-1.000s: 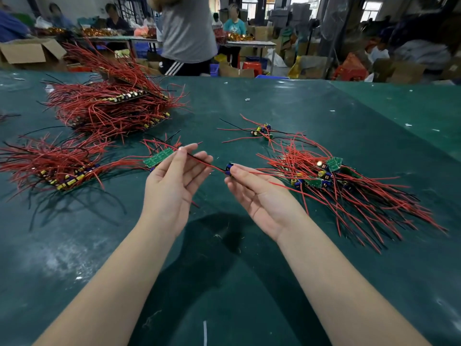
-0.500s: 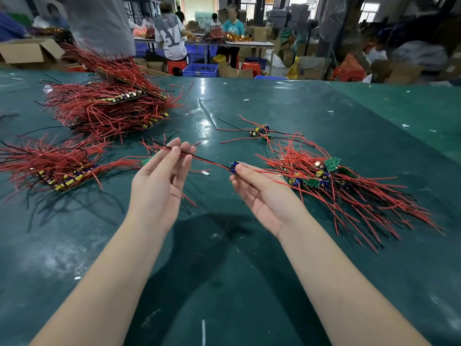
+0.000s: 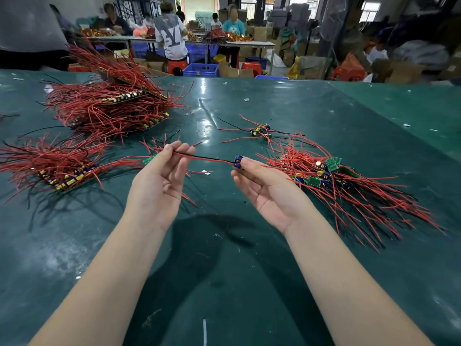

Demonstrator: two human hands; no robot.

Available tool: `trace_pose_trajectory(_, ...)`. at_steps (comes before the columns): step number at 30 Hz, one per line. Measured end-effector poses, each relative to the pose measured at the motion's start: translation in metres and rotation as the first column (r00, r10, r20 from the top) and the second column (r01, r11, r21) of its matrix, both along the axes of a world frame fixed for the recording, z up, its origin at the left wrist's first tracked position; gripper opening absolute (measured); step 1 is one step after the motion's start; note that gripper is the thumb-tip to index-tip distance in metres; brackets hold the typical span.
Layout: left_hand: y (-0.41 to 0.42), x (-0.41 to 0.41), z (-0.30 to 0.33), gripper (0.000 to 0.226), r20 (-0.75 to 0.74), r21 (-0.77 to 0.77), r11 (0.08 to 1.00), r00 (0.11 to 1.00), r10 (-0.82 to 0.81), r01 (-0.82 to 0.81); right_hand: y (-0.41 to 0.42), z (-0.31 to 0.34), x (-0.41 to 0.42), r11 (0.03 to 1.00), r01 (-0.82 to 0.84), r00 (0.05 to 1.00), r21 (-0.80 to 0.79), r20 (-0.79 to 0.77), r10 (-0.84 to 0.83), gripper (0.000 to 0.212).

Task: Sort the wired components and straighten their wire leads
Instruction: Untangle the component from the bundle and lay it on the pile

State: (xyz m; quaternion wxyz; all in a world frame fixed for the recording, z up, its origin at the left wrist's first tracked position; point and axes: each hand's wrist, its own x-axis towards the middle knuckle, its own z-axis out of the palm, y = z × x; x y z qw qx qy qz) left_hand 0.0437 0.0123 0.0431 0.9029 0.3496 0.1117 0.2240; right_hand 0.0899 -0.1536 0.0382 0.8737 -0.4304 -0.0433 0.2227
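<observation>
A busy workshop lies beyond the green bench [image 3: 249,283]. On it a stacked pile [image 3: 109,108] sits toward the far left corner, a flatter sorted row [image 3: 57,168] at the left edge and a tangled heap [image 3: 344,186] to my right. Above the middle I hold one component [image 3: 238,162] — my right hand [image 3: 267,188] pinches its blue body, my left hand [image 3: 159,181] pinches its leads [image 3: 207,159] near the tips. The leads run level, left to right, tips pointing left. Pull too hard and I judge the solder joint could tear; a loose pinch would let the wires spring back bent.
</observation>
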Motion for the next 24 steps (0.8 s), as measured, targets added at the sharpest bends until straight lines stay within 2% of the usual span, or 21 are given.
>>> trace_pose_trajectory(3,0.001,-0.002,0.004,0.017,-0.037,-0.093,0.995,0.999,-0.028,0.025,-0.001,0.003,-0.002,0.996,-0.081,0.997,0.044,0.021,0.080,0.008)
trace_pose_trajectory(5,0.002,-0.003,0.005,0.017,-0.041,-0.091,0.996,0.999,-0.022,0.018,-0.001,0.004,-0.003,0.992,-0.116,0.993,0.045,0.041,0.114,0.010)
trace_pose_trajectory(8,0.000,-0.003,0.002,0.017,-0.031,0.112,0.991,0.996,0.080,-0.076,-0.001,0.003,-0.004,0.990,-0.144,0.986,-0.007,0.084,0.144,0.011)
trace_pose_trajectory(11,-0.001,-0.004,-0.005,0.018,0.005,0.319,0.930,0.981,0.193,-0.184,-0.001,0.001,-0.004,0.987,-0.150,0.980,-0.054,0.124,0.156,0.011)
trace_pose_trajectory(13,0.000,-0.003,-0.007,0.019,-0.009,0.295,0.937,0.980,0.197,-0.185,-0.002,-0.001,-0.003,0.988,-0.138,0.977,-0.074,0.151,0.148,0.012)
trace_pose_trajectory(18,0.001,-0.001,-0.007,0.016,-0.056,0.121,0.986,0.991,0.124,-0.117,0.000,-0.003,-0.005,0.990,-0.082,0.965,-0.112,0.240,0.107,0.013)
trace_pose_trajectory(24,-0.010,-0.002,-0.011,0.009,-0.025,0.251,0.966,0.997,0.078,-0.069,0.002,-0.002,-0.007,0.995,0.049,0.961,-0.092,0.275,-0.022,0.008)
